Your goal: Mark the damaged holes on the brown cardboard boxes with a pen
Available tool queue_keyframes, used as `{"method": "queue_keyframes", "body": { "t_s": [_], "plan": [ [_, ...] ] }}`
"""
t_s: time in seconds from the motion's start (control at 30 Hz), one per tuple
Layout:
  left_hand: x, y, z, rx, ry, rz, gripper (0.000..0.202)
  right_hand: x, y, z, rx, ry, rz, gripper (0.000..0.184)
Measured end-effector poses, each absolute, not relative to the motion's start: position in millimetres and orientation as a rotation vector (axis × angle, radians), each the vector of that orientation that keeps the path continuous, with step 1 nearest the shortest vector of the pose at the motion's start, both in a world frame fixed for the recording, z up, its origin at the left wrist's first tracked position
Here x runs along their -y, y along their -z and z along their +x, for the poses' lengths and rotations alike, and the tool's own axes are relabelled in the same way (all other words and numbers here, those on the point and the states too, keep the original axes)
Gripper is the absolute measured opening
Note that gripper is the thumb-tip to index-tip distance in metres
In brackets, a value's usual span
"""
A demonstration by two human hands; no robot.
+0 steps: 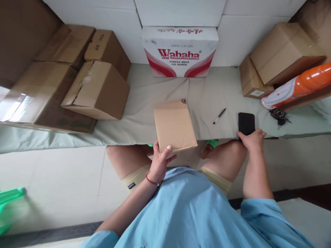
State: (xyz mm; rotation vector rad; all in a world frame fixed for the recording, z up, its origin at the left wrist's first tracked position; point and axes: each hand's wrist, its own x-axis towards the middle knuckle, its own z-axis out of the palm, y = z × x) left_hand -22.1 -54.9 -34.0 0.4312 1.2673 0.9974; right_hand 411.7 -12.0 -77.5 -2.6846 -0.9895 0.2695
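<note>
My left hand [160, 162] grips the near left corner of a flat tan cardboard piece [176, 125], thumb on top and fingers beneath. Whether this is a thin box or a notebook, I cannot tell. Its near end juts past the edge of the cloth-covered table [139, 127]. On the right, my right hand [252, 139] has its thumb and fingers around the near end of a black phone [246, 123] at the table's edge. A pen [219, 116] lies between the tan piece and the phone. A small dark object [183, 101] sits at the tan piece's far right corner.
Several brown cartons [100, 91] are stacked at the left. A white and red water carton [180, 51] stands at the back. On the right are more cartons [284, 51], an orange bottle [300, 84] and a bunch of keys [279, 115]. Something green [11, 206] is on the floor at left.
</note>
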Motion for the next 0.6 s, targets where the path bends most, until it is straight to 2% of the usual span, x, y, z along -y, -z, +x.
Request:
{"method": "queue_keyframes", "body": {
  "t_s": [0.1,0.23,0.33,0.43,0.6],
  "plan": [
    [53,36,-21,-1.269,-0.999,0.450,0.093,26,80,403,0.964,-0.363,-2.504,0.086],
    [52,37,-20,-1.269,-0.998,0.463,0.091,33,76,360,0.846,-0.723,-2.045,0.091],
    [51,37,-18,-1.285,-0.998,0.463,0.092,30,60,309,0.965,-0.851,-1.780,0.089],
    [51,37,-16,-1.306,-0.992,0.464,0.094,21,34,257,1.158,-0.812,-1.704,0.086],
    [52,36,-15,-1.318,-0.986,0.476,0.097,5,2,197,1.422,-0.518,-1.699,0.087]
  ]
}}
